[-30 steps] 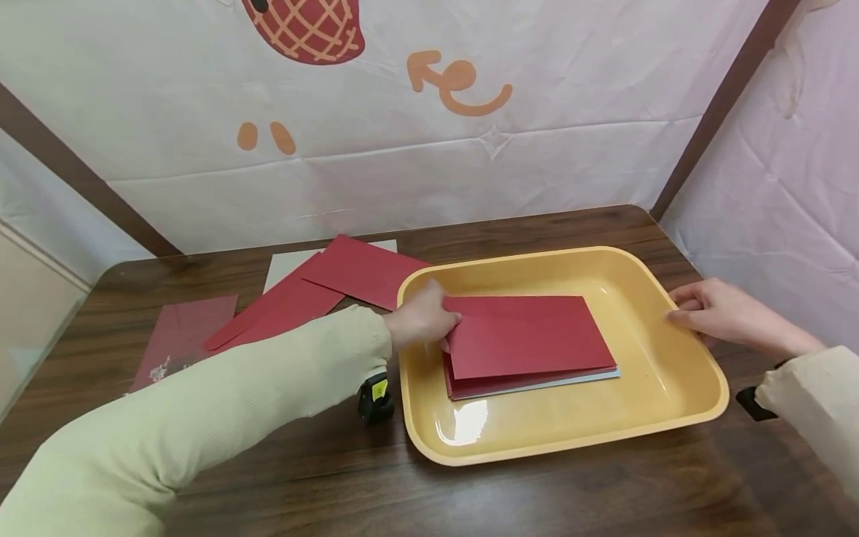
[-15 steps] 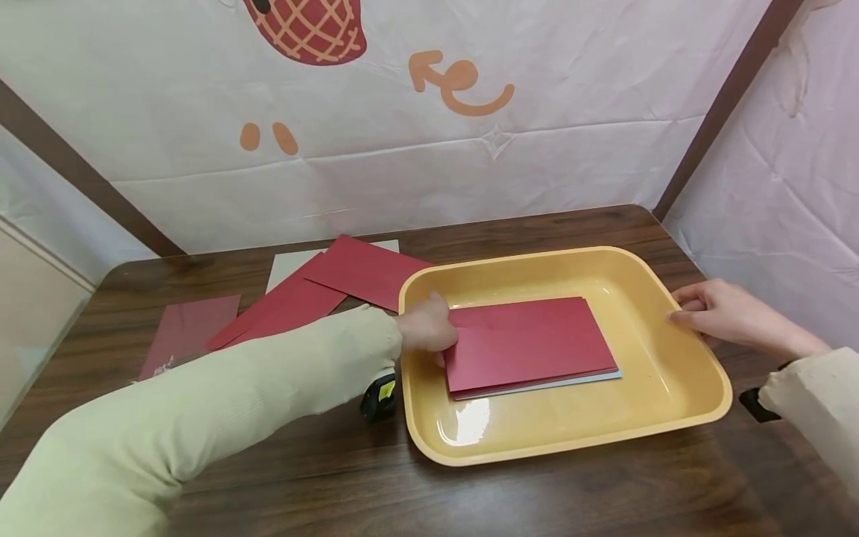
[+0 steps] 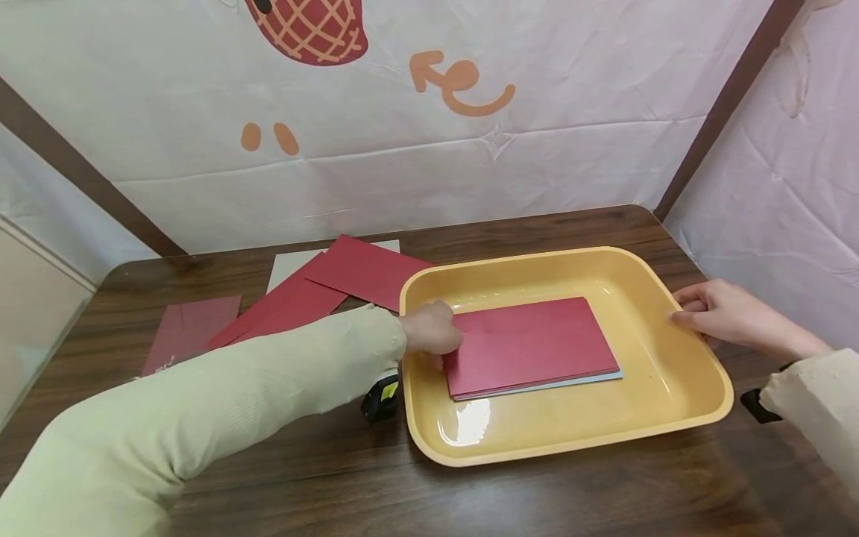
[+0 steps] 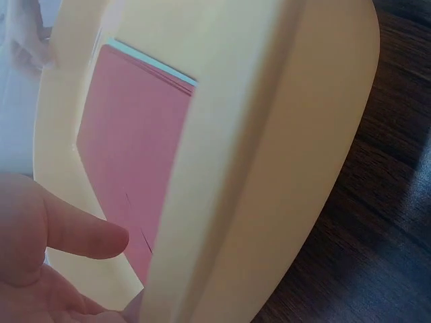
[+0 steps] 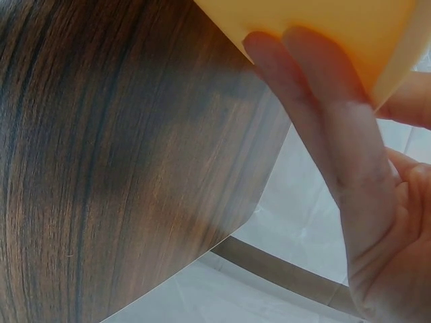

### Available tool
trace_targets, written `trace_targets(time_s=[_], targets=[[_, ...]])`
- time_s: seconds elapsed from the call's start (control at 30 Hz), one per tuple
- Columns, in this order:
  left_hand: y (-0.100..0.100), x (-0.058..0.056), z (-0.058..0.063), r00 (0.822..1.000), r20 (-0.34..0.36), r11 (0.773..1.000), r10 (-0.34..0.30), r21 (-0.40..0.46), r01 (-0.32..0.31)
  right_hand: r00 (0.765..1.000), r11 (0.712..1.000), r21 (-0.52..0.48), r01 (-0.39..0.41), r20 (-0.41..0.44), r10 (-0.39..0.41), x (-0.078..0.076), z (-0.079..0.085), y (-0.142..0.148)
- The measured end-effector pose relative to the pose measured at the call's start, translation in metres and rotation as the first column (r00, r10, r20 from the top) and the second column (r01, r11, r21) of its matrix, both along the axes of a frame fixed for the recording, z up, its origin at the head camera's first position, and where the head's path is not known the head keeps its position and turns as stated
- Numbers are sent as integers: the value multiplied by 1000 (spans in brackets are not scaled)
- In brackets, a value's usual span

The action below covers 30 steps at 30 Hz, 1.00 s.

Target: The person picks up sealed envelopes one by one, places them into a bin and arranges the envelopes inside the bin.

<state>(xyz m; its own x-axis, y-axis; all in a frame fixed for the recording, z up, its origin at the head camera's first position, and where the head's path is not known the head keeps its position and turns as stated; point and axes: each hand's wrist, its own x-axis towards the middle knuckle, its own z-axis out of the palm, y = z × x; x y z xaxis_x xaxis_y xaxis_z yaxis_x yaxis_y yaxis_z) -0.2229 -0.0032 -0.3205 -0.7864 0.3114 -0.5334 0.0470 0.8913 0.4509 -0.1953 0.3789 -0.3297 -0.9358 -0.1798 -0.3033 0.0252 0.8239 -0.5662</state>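
Note:
In the head view a stack of red envelopes [image 3: 530,347] lies flat inside a yellow tray [image 3: 570,440], with a pale blue edge showing under its near side. My left hand [image 3: 432,328] is inside the tray at the stack's left end. The left wrist view shows its straight thumb [image 4: 87,232] over the red paper [image 4: 135,128], with the other fingers lower down, partly hidden by the tray wall. On the tray's right side, my right hand [image 3: 721,313] grips the rim; in the right wrist view, fingers [image 5: 323,74] press the outer wall and the thumb is over the rim.
Left of the tray, more red envelopes [image 3: 369,268] overlap a white sheet [image 3: 285,266] on the wooden table [image 3: 322,462]. A duller red packet [image 3: 194,324] lies farther left, partly behind the left sleeve [image 3: 268,380]. A printed cloth [image 3: 376,179] hangs behind the table.
The top red envelope has come down flat and lined up with the stack. My left hand has shifted slightly and loosened at its edge. My right hand stays on the rim.

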Motion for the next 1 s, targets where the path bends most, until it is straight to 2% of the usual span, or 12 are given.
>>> trace_targets(time_s=[0.17, 0.27, 0.33, 0.37, 0.47, 0.5, 0.53, 0.6, 0.7, 0.77, 0.87, 1.0], targets=[[-4, 0, 4, 1000, -4, 999, -30, 18, 30, 1000, 1000, 9, 4, -2, -4, 0, 1, 0], [-10, -3, 9, 997, -73, 993, -3, 114, 12, 1000, 1000, 6, 2, -4, -2, 0, 1, 0], [-18, -7, 12, 989, -137, 975, 58, 219, -27, 1000, 1000, 7, 1, -7, -1, 0, 1, -1], [-23, -9, 14, 981, -163, 959, 101, 278, -53, 1000, 1000, 10, 1, -8, -1, 0, 1, -1], [-39, -17, 19, 946, -218, 904, 241, 405, -137, 1000, 1000, 13, 1, -6, -1, 0, 2, -1], [-45, -20, 20, 931, -239, 895, 277, 417, -159, 1000, 1000, 13, 2, -3, -2, 0, 2, -1], [-50, -22, 20, 915, -258, 889, 312, 418, -185, 1000, 1000, 13, 2, -2, -2, 0, 2, -1], [-63, -26, 19, 887, -303, 895, 349, 388, -219, 1000, 1000, 14, 4, -1, -4, 0, 2, -1], [-83, -29, 14, 863, -368, 919, 348, 316, -236, 1000, 1000, 17, 6, -1, -6, 0, 1, 0], [-98, -29, 9, 861, -387, 931, 329, 284, -228, 1000, 1000, 17, 7, 3, -7, 0, 1, -1], [-120, -27, 1, 871, -394, 949, 293, 232, -213, 1000, 1000, 11, 6, 13, -6, 0, 1, -1], [-147, -19, -14, 882, -400, 969, 248, 101, -226, 999, 1000, 9, 18, 27, -18, 1, 2, -1]])
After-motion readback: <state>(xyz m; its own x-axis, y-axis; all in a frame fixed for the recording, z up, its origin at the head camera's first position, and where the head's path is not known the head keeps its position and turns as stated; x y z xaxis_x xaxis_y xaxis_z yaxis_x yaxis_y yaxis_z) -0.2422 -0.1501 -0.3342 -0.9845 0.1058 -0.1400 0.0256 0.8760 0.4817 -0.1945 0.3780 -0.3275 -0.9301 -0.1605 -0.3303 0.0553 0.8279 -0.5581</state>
